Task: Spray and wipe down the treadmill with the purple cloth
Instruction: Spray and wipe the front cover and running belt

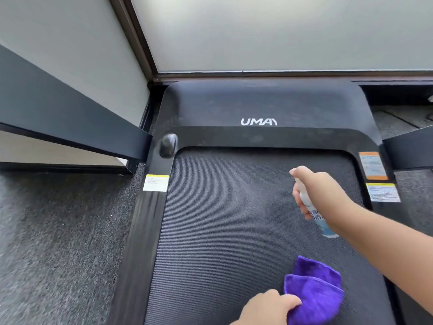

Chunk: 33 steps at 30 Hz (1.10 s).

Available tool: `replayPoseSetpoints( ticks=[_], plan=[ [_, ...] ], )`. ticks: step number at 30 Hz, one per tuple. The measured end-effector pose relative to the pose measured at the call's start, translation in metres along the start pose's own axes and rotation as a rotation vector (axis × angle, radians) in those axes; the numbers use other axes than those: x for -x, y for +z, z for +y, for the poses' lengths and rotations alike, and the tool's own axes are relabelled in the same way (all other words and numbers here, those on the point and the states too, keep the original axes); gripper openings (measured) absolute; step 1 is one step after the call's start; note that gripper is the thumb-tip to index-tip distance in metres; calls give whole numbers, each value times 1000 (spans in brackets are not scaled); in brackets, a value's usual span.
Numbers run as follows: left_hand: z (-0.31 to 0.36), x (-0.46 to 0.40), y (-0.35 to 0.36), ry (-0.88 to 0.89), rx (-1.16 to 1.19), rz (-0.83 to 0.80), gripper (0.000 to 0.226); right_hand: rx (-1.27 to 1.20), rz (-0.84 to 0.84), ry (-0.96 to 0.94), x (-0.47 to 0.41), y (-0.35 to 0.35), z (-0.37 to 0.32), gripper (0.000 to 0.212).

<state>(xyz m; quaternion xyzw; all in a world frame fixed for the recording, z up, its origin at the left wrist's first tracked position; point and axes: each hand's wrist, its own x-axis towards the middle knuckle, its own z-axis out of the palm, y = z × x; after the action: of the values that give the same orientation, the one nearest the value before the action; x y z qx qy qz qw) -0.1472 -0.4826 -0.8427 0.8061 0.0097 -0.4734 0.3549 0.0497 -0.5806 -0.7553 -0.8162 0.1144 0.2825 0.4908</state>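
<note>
Grey speckled carpet on the left, frosted window w/ dark frame up top. Black treadmill, "UMAY" on the hood, ribbed belt w/ a faint hazy patch mid-belt. Left hand pinches the purple cloth lying on the belt. Right hand wraps round a spray bottle, index finger on the nozzle, above the belt's right side. Warning stickers on the right rail.

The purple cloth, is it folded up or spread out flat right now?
Folded. The purple cloth is bunched into layered flaps, gripped at its near edge by the left hand over the treadmill belt, not laid flat.
</note>
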Motion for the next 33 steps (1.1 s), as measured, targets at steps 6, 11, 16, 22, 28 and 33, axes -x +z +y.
replayPoseSetpoints(
  ticks=[6,11,16,22,28,33],
  plan=[
    [3,2,2,50,-68,2,53,-179,87,135,-10,-71,36,67],
    [2,1,11,34,-67,31,52,-143,289,111,-7,-126,67,47],
    [1,-2,11,41,-77,27,57,-144,337,180,2,-144,115,60],
    [0,-4,13,54,-96,49,60,-206,270,103,-3,-121,90,54],
    [-5,-5,14,94,-123,75,58,-165,51,-152,-8,-55,-7,56],
    [-5,-4,17,133,-168,111,54,32,-215,-189,8,-9,-37,92]
  ],
)
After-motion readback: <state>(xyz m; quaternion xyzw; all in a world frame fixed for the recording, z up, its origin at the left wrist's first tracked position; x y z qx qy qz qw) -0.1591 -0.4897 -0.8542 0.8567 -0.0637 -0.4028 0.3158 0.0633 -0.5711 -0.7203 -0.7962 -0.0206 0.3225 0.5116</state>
